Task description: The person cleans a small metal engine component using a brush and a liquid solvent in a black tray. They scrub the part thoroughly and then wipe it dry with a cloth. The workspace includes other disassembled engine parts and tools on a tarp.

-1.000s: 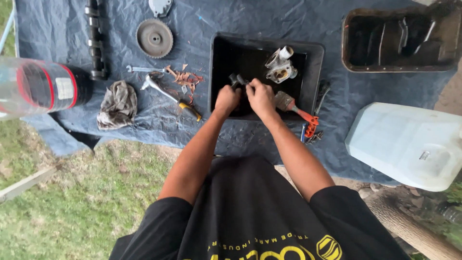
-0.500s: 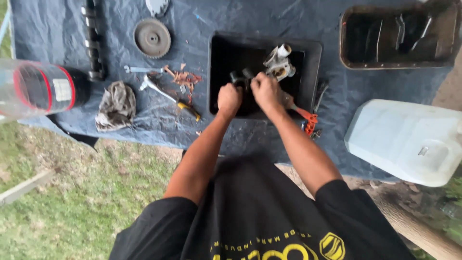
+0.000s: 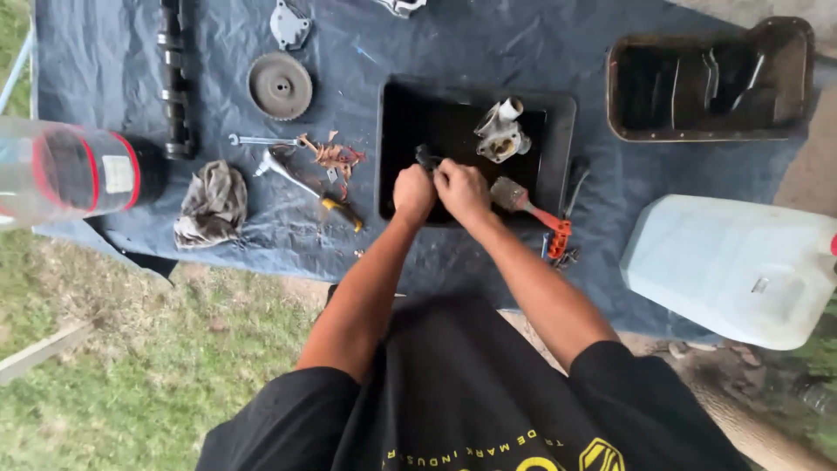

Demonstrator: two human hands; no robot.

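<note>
My left hand [image 3: 412,193] and my right hand [image 3: 462,188] meet over the near edge of a black rectangular tray [image 3: 563,131]. Both grip a small dark metal part [image 3: 427,158] that sticks out above the fingers. Inside the tray, to the right, lies a pale metal housing [image 3: 500,133]. A paintbrush with a red handle [image 3: 528,203] leans on the tray's near right edge, just beside my right hand.
A blue tarp [image 3: 418,52] covers the table. On it lie a camshaft [image 3: 175,77], a gear wheel [image 3: 280,85], a wrench [image 3: 261,139], a screwdriver [image 3: 309,186], a rag [image 3: 212,203], a rusty oil pan [image 3: 708,80], a white jerrycan [image 3: 732,266] and a clear bottle [image 3: 74,170]. Grass lies below left.
The view shifted slightly and my hands moved a little up and left over the tray, still holding the dark part together.
</note>
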